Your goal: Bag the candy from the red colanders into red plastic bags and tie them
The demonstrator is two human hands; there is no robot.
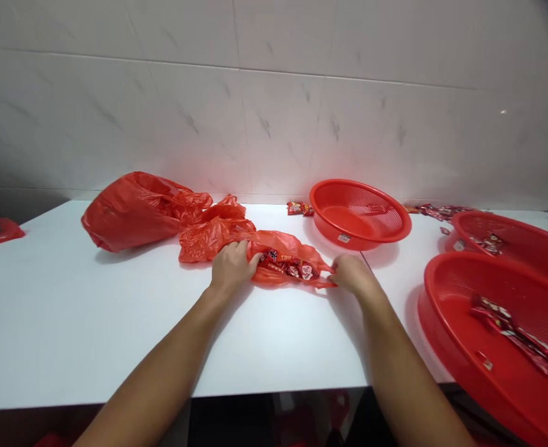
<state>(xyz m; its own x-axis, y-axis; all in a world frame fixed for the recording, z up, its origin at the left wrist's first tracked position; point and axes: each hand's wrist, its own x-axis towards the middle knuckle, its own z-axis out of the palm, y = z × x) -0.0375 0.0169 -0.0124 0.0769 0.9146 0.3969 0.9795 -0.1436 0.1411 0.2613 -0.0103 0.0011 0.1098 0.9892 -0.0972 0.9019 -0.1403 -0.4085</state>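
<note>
A red plastic bag (278,239) lies on its side at the middle of the white table, with several wrapped snacks (296,270) showing through its opening. My left hand (233,266) is closed on the bag's left part, its thumb lying near the snacks. On the other side, my right hand (352,274) pinches the bag's right end, where the plastic is drawn into narrow strips. Most of the right fingertips are hidden behind the hand. Crumpled red plastic (203,239) lies just beyond my left hand.
A full red bag (129,214) sits at the back left. Beyond my right hand stands a red basket (348,226), with small packets (296,208) beside it. Two larger red baskets (445,323) (525,233) at the right contain wrapped snacks. A tiled wall (274,124) borders the white table (115,323).
</note>
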